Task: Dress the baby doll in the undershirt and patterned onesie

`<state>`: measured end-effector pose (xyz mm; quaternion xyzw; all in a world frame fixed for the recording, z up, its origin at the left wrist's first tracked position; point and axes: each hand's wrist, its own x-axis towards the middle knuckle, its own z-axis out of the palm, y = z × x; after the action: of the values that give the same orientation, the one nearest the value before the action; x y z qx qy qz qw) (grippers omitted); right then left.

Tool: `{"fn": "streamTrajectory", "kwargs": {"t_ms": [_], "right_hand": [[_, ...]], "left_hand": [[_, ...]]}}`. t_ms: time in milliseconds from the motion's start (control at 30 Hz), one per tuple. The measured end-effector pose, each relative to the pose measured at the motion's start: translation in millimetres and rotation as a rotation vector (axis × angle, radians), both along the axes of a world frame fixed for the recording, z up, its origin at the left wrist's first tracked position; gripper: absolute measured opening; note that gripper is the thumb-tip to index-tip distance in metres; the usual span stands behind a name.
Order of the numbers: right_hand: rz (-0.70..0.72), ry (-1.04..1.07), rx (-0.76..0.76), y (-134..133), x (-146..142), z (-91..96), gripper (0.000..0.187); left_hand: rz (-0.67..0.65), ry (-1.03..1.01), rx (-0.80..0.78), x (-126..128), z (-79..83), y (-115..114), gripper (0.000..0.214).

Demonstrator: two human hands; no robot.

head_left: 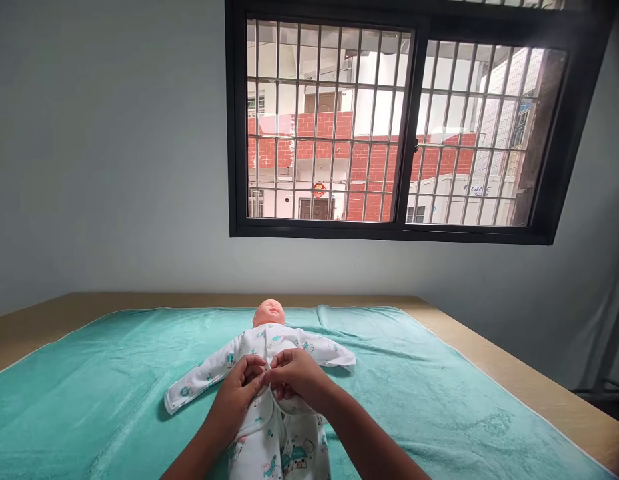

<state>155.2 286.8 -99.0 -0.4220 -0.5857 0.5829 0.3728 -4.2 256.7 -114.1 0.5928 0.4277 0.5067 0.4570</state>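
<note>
A baby doll (269, 312) lies on its back, head toward the wall, dressed in a white long-sleeved romper (299, 453) with teal prints. Both sleeves spread out to the sides. Over the front of the romper, at the doll's belly, my left hand (245, 383) pinches the edge of the front opening. Just beside it, my right hand (297, 375) is closed on the same edge, fingertips meeting those of the left. Whatever fastener lies between the fingertips is hidden. Below the hands the front opening shows a gap down toward the legs.
A teal blanket (114, 387) with slight wrinkles is spread under the doll on a wooden table (539, 393). Behind the table stands a grey-white wall (114, 167) with a black-framed, barred window (414, 230). At the far right are dark frame-like parts, hard to make out.
</note>
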Motion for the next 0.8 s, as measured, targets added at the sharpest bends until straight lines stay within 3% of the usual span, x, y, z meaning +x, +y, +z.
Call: {"fn": "streamTrajectory", "kwargs": {"t_ms": [433, 800], "right_hand": [[0.064, 0.066, 0.013, -5.1, 5.6, 6.5, 0.015], [0.094, -0.014, 0.042, 0.3, 10.0, -0.2, 0.015]], "left_hand": [[0.094, -0.009, 0.018, 5.7, -1.1, -0.8, 0.037], [0.064, 0.031, 0.027, 2.4, 0.4, -0.3, 0.037]]}}
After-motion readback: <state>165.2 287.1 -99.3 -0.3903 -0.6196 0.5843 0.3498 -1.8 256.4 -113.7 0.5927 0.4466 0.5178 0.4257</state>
